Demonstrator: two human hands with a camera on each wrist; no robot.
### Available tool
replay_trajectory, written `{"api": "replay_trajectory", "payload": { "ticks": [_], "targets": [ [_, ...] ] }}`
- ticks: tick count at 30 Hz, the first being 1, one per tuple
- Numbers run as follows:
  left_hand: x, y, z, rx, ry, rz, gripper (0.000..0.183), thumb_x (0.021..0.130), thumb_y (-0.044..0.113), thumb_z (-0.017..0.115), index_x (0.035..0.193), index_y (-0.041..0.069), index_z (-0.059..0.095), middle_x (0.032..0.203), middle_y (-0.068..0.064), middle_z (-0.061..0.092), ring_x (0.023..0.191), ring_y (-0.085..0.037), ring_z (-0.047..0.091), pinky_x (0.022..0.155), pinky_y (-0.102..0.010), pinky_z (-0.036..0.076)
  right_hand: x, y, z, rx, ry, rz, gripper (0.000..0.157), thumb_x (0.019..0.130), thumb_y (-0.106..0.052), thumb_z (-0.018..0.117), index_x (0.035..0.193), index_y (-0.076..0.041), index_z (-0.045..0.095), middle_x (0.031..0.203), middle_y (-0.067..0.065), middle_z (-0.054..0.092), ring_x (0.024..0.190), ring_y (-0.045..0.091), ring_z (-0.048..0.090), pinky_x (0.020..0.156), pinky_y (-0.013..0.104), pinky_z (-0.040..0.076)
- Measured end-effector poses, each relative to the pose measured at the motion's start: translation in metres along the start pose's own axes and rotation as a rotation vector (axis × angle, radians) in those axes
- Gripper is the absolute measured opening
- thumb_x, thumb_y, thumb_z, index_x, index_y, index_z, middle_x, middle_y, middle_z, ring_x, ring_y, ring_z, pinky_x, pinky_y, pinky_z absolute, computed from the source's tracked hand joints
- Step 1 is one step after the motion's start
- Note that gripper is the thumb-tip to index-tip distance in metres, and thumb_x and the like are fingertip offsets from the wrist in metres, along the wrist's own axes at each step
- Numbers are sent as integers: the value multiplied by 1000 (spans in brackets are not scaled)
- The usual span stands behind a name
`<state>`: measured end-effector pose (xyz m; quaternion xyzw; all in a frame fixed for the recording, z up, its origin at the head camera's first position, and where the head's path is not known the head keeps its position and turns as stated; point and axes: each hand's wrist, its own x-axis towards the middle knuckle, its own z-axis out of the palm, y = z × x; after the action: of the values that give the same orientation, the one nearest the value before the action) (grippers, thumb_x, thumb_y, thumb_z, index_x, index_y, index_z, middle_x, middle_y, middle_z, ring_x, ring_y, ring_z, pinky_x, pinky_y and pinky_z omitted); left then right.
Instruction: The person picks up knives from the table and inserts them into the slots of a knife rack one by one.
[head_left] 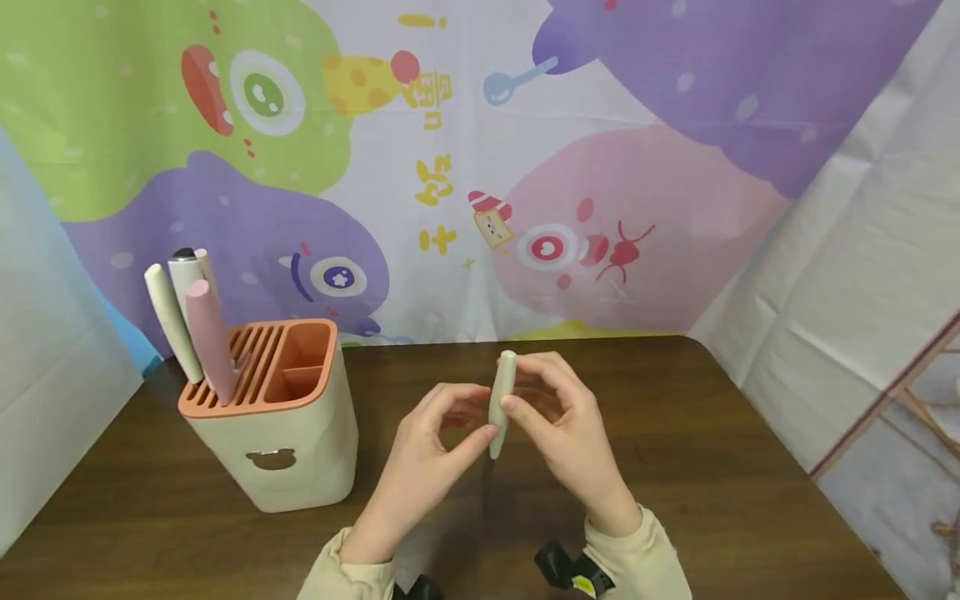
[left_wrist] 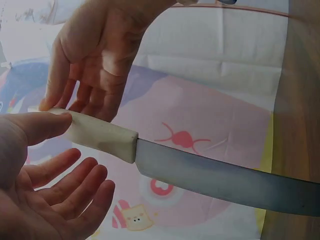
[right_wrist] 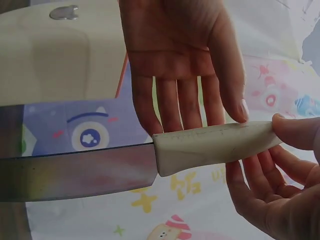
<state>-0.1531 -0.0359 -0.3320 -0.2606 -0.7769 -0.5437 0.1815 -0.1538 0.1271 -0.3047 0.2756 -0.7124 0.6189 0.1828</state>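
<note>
A kitchen knife (head_left: 501, 407) with an off-white handle stands almost upright in the head view, blade down. Its broad metal blade (left_wrist: 220, 175) shows fully only in the wrist views; the tip is out of frame there. My right hand (head_left: 573, 425) pinches the handle near its butt end, thumb in front and fingers behind. On the other side, the thumb of my left hand (head_left: 431, 458) touches the handle; in the left wrist view its fingers are loosely spread, apart from the handle.
To the left stands a cream knife block (head_left: 300, 454) with an orange slotted top. A pink-handled knife (head_left: 207, 333), a cream-handled one (head_left: 172, 321) and other handles stick out of it. The dark wooden table (head_left: 712, 467) meets a cartoon-printed cloth (head_left: 465, 292) at the back.
</note>
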Motion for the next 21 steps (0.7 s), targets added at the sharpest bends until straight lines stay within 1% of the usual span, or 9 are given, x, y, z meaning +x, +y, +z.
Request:
{"api": "replay_trajectory", "payload": {
  "ticks": [4,7,10,13,17,21],
  "targets": [
    [-1,2,2,0,-27,-12,31,80,23,70,109,19,59,100,6,61,85,-8,60,75,-29,51,-1,-1,3,-26,-22,-6,31,80,-1,65,111,-2,60,105,6,55,94,17,57,81,31,51],
    [-1,3,2,13,-30,-31,32,78,21,72,108,20,60,96,7,61,81,-7,60,71,-27,51,-3,0,6,-40,-26,-13,30,80,-1,66,110,-3,61,103,6,56,92,17,56,81,31,50],
    [-1,4,0,27,-27,-42,32,77,20,72,107,20,60,94,7,61,80,-6,59,71,-27,51,-4,0,8,-40,-20,-20,31,80,0,66,110,-3,61,103,7,56,91,16,56,81,31,50],
    [-1,4,0,28,-18,-16,31,77,19,72,107,19,61,93,6,62,79,-6,60,72,-29,52,-5,-1,8,-29,-15,-9,31,79,-1,67,110,-3,61,104,6,56,92,17,57,82,31,50],
    [-1,6,0,29,4,32,31,77,18,73,106,18,62,92,7,62,78,-6,60,70,-26,52,-5,-4,7,-2,-7,27,32,79,-4,67,111,-4,59,105,5,57,95,17,57,83,32,50],
    [-3,8,-3,44,24,46,32,76,16,74,105,18,62,91,9,61,76,-5,60,68,-25,52,-5,-5,8,7,-13,45,31,81,-6,66,111,-4,59,103,5,58,95,17,58,82,32,49]
  ]
}}
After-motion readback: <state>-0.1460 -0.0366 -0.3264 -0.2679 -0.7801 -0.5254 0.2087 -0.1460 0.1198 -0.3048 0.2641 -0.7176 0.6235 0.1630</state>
